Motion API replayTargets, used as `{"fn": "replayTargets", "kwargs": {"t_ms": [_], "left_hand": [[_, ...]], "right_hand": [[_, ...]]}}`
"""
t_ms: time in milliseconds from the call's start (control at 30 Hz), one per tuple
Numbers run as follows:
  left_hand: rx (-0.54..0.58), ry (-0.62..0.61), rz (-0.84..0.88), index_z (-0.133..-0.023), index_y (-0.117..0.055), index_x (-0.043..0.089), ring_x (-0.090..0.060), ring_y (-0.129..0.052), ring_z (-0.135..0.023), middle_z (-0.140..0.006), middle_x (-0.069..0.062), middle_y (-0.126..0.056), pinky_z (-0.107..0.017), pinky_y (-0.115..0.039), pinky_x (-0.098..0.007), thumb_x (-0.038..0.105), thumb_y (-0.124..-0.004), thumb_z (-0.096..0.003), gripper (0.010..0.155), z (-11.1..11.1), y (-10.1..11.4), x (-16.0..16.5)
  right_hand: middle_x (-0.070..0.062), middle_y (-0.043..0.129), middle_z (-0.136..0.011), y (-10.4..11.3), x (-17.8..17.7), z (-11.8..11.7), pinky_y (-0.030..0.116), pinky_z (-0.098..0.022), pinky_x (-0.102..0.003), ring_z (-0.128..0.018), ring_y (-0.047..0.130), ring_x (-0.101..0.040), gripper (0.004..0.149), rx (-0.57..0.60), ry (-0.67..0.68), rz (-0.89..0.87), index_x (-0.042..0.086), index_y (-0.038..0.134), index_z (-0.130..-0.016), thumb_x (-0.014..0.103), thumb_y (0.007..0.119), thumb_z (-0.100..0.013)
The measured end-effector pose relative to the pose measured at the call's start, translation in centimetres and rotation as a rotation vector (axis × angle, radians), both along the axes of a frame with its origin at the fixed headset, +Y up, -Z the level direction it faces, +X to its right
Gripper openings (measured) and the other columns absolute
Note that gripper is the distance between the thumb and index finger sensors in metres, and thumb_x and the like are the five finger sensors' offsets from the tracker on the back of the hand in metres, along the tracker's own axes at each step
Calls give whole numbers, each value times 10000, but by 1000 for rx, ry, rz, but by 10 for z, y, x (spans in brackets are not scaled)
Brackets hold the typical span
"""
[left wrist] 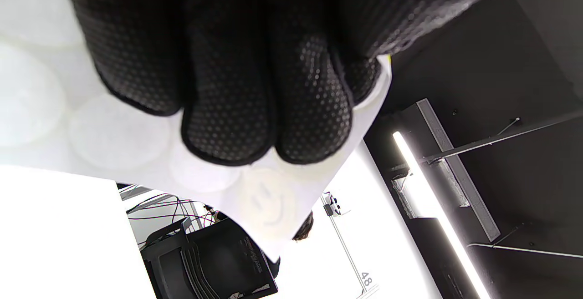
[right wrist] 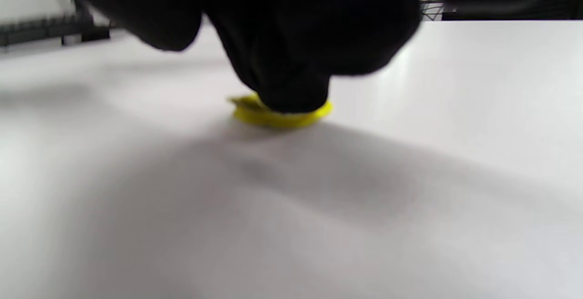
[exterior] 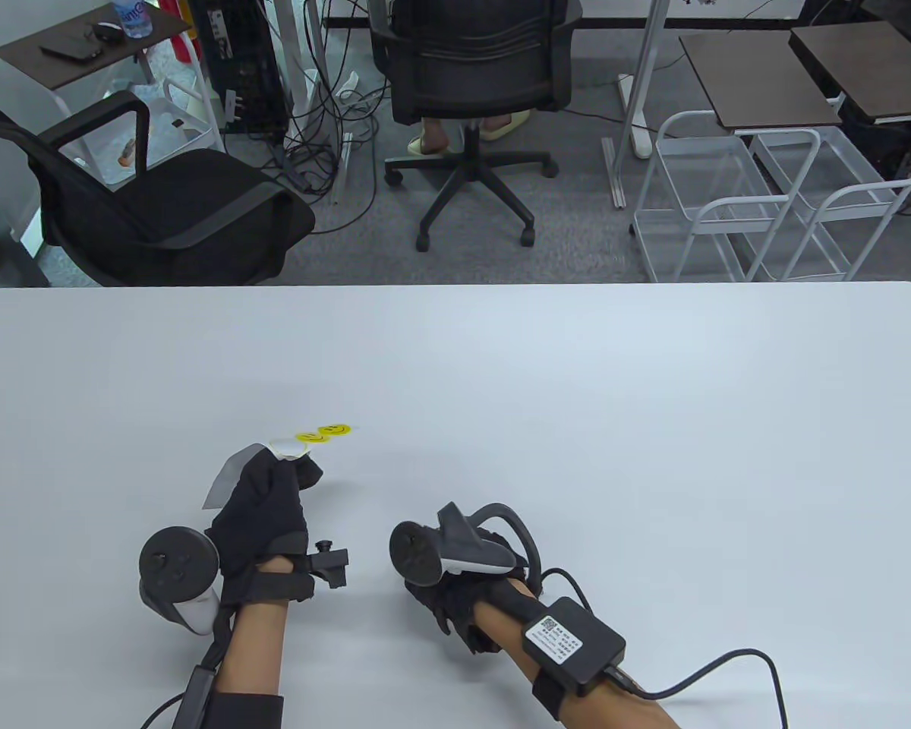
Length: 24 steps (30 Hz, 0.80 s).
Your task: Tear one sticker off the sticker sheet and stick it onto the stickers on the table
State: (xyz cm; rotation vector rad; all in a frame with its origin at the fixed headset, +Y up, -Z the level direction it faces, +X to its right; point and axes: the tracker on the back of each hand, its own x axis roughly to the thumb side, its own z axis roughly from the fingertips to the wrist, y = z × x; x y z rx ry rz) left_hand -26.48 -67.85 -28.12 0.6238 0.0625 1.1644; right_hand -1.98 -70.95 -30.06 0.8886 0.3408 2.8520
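My left hand (exterior: 285, 474) grips a white sticker sheet (exterior: 228, 477) and holds it raised off the table. In the left wrist view my fingers (left wrist: 268, 108) press on the sheet's back (left wrist: 114, 139), where empty circles and one smiley (left wrist: 268, 203) show through. Two yellow smiley stickers (exterior: 324, 433) show just past the sheet's far end; I cannot tell whether they sit on the sheet or the table. My right hand (exterior: 436, 600) rests low on the table, its fingers hidden under the tracker. In the right wrist view its fingertips (right wrist: 287, 89) hold a yellow sticker (right wrist: 278, 118) down on the table.
The white table (exterior: 577, 395) stretches wide to the right and far side. Office chairs (exterior: 471, 91) and metal carts (exterior: 729, 205) stand beyond its far edge. A cable (exterior: 729, 668) trails from my right wrist box.
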Motion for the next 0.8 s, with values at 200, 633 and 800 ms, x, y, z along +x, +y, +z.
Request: {"fn": "replayTargets", "kwargs": {"t_ms": [200, 633, 800], "left_hand": [[-26, -25, -31, -863, -848, 158, -296, -1069, -634, -726, -35, -1047, -573, -861, -524, 381, -756, -513, 425, -3, -2, 6], [-58, -60, -97, -865, -850, 160, -306, -1065, -646, -740, -40, -1045, -581, -854, -530, 383, -759, -515, 424, -7, -4, 13], [-122, -105, -151, -872, -850, 171, -319, -1050, -679, -764, -43, -1037, -595, -838, -543, 382, -760, -516, 423, -12, -9, 21]], "right_hand": [[-156, 977, -762, 41, 37, -4, 815, -392, -575, -536, 979, -376, 578, 132, -91, -239, 82, 806, -937, 457, 720, -505], [-216, 671, -1093, 95, 131, 14, 565, -620, -770, -946, 680, -544, 730, 438, -264, -502, 134, 591, -1081, 552, 682, -489], [-215, 629, -1126, 92, 168, 22, 548, -631, -778, -966, 656, -552, 748, 499, -364, -506, 146, 576, -1090, 575, 674, -484]]}}
